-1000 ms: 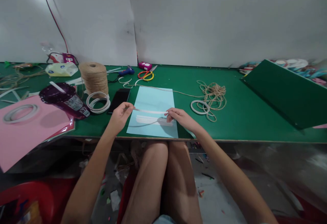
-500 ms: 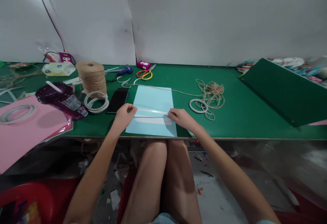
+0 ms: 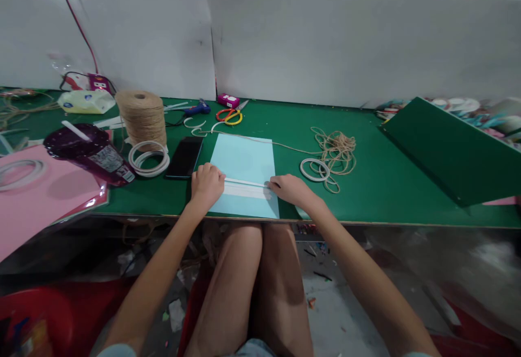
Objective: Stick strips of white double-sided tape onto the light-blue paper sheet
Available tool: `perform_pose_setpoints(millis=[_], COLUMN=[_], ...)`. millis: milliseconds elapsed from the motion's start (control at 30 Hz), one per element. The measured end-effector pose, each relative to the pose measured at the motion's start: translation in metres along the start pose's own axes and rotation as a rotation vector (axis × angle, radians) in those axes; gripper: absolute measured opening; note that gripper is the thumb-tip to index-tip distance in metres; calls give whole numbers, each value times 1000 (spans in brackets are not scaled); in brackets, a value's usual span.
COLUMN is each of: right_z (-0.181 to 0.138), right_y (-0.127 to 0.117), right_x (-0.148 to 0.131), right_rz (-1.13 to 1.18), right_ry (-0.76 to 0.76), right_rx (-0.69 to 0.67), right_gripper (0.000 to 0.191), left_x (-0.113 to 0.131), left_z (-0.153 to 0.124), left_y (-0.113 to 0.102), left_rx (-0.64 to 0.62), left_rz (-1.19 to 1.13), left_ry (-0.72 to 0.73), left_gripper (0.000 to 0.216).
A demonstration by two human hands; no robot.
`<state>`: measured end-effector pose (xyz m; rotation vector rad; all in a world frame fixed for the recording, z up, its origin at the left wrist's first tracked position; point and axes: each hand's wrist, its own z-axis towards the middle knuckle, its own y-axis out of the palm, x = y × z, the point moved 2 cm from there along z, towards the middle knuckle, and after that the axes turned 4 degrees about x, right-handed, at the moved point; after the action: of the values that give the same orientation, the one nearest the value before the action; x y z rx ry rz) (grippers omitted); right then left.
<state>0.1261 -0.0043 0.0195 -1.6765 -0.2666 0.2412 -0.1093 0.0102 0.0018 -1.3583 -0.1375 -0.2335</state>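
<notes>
A light blue sheet (image 3: 242, 154) lies at the table's front edge, with pale strips (image 3: 244, 190) across its lower half. Stretched between my two hands is a narrow white strip (image 3: 246, 182), just above those strips in the picture. My left hand (image 3: 207, 184) is closed on its left end, over the sheet's left edge. At the right end, my right hand (image 3: 290, 189) pinches the strip with thumb and fingers. The fingertips hide both ends of the strip.
Left of the sheet are a phone (image 3: 184, 157), white rings (image 3: 148, 160), a twine spool (image 3: 141, 121) and a purple cup (image 3: 91, 153). Scissors (image 3: 233, 116) lie behind it. Loose twine (image 3: 340, 151) and a ring (image 3: 315, 169) lie right; a green board (image 3: 456, 153) leans farther right.
My left hand has moved right and curled more over the sheet's edge. The held strip now sits closer to the pale strips on the sheet. My right hand has barely moved.
</notes>
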Motion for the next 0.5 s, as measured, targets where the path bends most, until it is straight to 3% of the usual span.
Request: perform_pose_setpoints(millis=[500], right_z=[-3], right_y=[-2], right_x=[-11], right_rz=[-123], right_ry=[0], right_rx=[-22], right_gripper=[39], left_x=[-5], left_z=[-1], left_y=[-2], left_rx=[-35], left_rz=[-3], left_ry=[22], left_gripper=[19])
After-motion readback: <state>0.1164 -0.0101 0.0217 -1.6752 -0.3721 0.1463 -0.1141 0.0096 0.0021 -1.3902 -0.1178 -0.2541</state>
